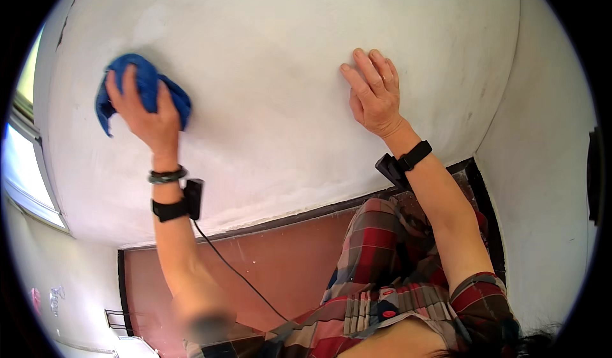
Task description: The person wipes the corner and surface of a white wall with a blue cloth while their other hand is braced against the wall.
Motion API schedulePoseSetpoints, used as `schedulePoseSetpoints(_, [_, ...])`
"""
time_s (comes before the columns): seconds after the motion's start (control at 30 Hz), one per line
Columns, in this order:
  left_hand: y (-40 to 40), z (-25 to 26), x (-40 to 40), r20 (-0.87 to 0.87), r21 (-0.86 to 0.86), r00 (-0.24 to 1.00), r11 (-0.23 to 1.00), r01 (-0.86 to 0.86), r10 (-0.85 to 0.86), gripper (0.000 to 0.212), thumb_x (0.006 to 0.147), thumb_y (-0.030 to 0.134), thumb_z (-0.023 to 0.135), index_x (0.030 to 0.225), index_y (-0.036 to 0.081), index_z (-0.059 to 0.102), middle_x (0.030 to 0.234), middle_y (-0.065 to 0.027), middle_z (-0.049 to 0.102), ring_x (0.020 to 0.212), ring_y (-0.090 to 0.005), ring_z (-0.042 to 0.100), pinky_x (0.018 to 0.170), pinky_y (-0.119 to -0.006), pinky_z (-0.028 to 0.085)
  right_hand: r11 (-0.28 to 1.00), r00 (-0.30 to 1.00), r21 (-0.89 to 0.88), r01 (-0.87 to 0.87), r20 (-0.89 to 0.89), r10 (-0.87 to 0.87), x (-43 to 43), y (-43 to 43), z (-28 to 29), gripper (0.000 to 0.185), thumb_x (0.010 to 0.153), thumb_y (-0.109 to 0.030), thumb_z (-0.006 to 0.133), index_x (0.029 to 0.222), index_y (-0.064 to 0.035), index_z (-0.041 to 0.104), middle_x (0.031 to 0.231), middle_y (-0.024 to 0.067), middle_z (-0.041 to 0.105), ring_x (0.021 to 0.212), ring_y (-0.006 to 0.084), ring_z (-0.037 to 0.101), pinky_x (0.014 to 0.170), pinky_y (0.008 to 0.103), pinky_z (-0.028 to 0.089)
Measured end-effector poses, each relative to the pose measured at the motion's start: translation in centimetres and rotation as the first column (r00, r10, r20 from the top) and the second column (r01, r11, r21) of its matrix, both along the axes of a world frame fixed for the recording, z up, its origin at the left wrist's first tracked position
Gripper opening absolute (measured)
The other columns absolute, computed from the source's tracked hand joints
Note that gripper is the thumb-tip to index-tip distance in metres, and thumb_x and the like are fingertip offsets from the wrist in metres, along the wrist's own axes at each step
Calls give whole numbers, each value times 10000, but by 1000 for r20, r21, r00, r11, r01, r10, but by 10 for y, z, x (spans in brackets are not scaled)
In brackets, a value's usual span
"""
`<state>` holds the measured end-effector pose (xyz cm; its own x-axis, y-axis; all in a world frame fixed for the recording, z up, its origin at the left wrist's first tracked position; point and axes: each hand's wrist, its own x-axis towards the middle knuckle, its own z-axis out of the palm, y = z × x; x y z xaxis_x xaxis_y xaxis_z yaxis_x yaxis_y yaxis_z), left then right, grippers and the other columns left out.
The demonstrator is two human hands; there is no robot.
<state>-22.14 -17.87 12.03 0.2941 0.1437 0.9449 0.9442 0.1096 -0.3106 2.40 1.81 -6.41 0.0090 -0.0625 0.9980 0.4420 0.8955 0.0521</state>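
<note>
My left hand [150, 114] presses a crumpled blue cloth [136, 78] against the white painted wall [267, 95], toward the wall's left side. The fingers are spread over the cloth, and its loose edges hang out on both sides of the hand. Farther right, my right hand [375, 88] rests on the same wall with its fingers bent and slightly apart. Nothing is held in it. Grey smudges mark the wall's surface around and between the two hands.
A window [31, 166] is at the far left. The reddish-brown floor [239, 267] meets the wall along a dark skirting border [287, 220]. Another wall [540, 181] adjoins on the right. A black cable [239, 274] runs from the device on my left wrist.
</note>
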Motion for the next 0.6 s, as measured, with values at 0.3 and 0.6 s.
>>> schedulePoseSetpoints(0.3, [-14,-308,12,112,-550,993,835,32,35,537,632,-42,639,1132,153,673,1363,-235,438,1316,-438,369,1085,-517,305,1000,1000,12,13,-27,-13,-1,1,-8,447,738,3,556,1150,-152,638,1322,61,546,1217,290,480,1005,434,378])
schedulePoseSetpoints(0.6, [-71,-335,28,213,-885,968,447,135,130,365,729,-6,611,1056,149,657,1271,-100,524,1174,-304,510,892,-406,479,999,1000,31,-27,-2,27,-8,11,-16,417,723,45,552,1104,-92,649,1289,107,554,1181,325,486,965,456,411])
